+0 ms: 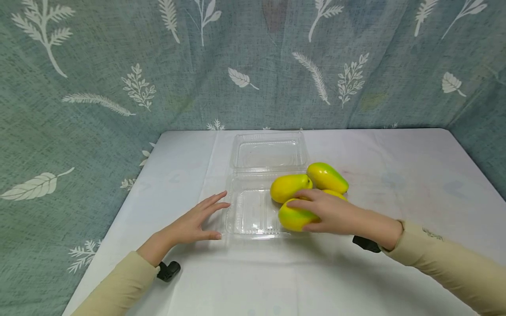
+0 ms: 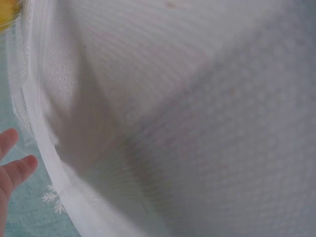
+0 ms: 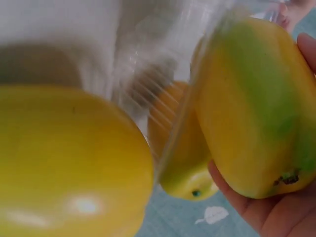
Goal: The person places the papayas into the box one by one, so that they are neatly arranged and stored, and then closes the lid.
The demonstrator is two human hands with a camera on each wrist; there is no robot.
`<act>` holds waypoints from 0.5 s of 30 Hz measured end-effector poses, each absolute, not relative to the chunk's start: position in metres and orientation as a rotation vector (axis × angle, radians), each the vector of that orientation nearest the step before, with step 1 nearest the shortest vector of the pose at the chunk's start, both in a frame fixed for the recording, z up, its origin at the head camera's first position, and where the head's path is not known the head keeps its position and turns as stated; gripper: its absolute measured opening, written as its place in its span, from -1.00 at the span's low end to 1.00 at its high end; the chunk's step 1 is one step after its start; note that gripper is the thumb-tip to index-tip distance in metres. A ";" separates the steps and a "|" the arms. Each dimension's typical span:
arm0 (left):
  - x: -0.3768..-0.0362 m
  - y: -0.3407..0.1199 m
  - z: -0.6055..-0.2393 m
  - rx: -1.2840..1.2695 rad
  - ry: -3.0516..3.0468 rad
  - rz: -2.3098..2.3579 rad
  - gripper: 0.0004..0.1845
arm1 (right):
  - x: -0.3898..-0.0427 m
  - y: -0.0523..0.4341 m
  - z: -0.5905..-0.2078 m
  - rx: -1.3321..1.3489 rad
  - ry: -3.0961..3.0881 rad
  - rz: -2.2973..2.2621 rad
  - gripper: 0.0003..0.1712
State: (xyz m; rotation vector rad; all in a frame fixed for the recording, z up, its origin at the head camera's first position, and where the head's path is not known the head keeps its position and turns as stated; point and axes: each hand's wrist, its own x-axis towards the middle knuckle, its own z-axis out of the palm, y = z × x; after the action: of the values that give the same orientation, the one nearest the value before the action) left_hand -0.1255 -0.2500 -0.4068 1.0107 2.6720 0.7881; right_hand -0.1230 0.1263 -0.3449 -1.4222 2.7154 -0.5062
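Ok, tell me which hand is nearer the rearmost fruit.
Right. The right hand is in front of the rearmost fruit, gripping another fruit; the left hand is farther left, by the clear box.

Yellow-green fruits lie inside and beside an open clear container.

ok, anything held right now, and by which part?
The right hand grips the yellow-green fruit nearest the person, fingers around its sides; the left hand holds nothing.
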 end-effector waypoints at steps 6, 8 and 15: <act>-0.125 -0.250 -0.405 0.994 2.666 0.786 -0.20 | -0.123 0.121 -0.353 -1.475 2.741 -0.518 -0.40; -0.126 -0.250 -0.405 0.993 2.666 0.789 -0.20 | -0.123 0.120 -0.354 -1.460 2.736 -0.529 -0.39; -0.125 -0.251 -0.406 1.017 2.667 0.798 -0.20 | -0.123 0.118 -0.354 -1.427 2.690 -0.539 -0.40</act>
State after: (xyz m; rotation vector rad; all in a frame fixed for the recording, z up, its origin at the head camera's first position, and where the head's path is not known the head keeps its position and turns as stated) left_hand -0.1248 -0.2505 -0.4058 1.0168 2.6672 0.7980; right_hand -0.1231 0.1178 -0.3537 -1.4272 2.6901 -0.5393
